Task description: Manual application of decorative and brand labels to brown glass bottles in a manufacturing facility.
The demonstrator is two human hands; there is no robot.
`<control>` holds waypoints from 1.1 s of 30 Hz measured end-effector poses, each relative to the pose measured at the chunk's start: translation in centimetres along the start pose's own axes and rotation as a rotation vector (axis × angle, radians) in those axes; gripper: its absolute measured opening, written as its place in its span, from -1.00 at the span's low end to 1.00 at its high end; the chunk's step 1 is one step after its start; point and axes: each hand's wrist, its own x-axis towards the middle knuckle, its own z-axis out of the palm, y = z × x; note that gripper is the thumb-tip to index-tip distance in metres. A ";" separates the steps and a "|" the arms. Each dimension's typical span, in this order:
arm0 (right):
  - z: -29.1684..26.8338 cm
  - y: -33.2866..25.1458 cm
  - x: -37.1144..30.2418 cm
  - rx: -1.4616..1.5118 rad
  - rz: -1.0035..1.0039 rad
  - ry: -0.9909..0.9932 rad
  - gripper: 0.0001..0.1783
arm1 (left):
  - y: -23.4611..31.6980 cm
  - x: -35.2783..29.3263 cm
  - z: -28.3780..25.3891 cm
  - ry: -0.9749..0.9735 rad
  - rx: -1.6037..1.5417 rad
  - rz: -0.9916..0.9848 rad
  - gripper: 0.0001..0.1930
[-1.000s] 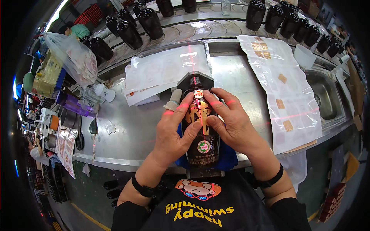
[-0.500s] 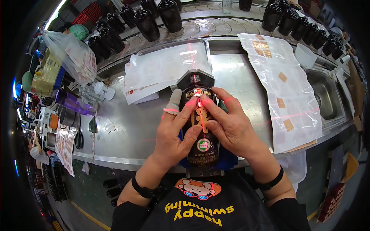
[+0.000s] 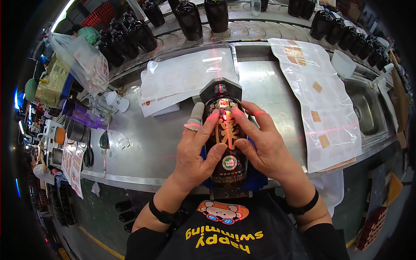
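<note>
A dark glass bottle (image 3: 227,149) lies on its back in front of me, its neck pointing away into a dark angular holder (image 3: 234,89). Gold lettering, a small red label (image 3: 223,103) and a round green-and-white sticker (image 3: 229,162) mark its face. My left hand (image 3: 197,149) rests along the bottle's left side, fingers stretched, index fingertip and thumb touching its face; one finger wears a whitish cover. From the right, my right hand (image 3: 264,145) lies over the other edge, fingers spread, index and thumb near the gold lettering. Red laser lines cross the bottle. Blue cloth (image 3: 255,180) shows beneath it.
A sheet of gold stickers (image 3: 317,115) lies right, beside a sink (image 3: 368,112). White backing sheets (image 3: 188,73) lie beyond the bottle. Dark bottles (image 3: 188,21) stand on a curved conveyor (image 3: 251,29) at the back. A plastic bag (image 3: 82,65) and purple container (image 3: 82,115) are left.
My right hand has shifted slightly right and its fingers have parted from my left, uncovering more gold lettering. The bottles on the conveyor have moved right.
</note>
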 end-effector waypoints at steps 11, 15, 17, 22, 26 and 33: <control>0.7 1.7 -1.9 0.272 0.167 -0.025 -0.26 | -0.5 -1.1 0.8 -0.019 -0.416 -0.243 -0.18; 0.8 1.7 -1.6 0.345 0.227 -0.055 -0.14 | -0.3 -1.0 1.1 -0.043 -0.606 -0.296 -0.04; 0.8 1.4 -1.6 0.350 0.249 -0.061 -0.07 | -0.3 -1.1 1.3 -0.051 -0.544 -0.297 -0.01; 0.8 1.8 -1.8 0.250 0.164 -0.076 0.01 | 0.0 -1.2 1.2 -0.073 -0.498 -0.328 0.00; 0.8 2.0 -1.8 0.261 0.150 -0.081 0.01 | 0.1 -1.2 1.2 -0.066 -0.522 -0.325 0.01; 0.6 0.9 -0.5 0.299 0.121 0.077 -0.21 | -0.1 -0.5 1.2 0.087 -0.683 -0.304 -0.27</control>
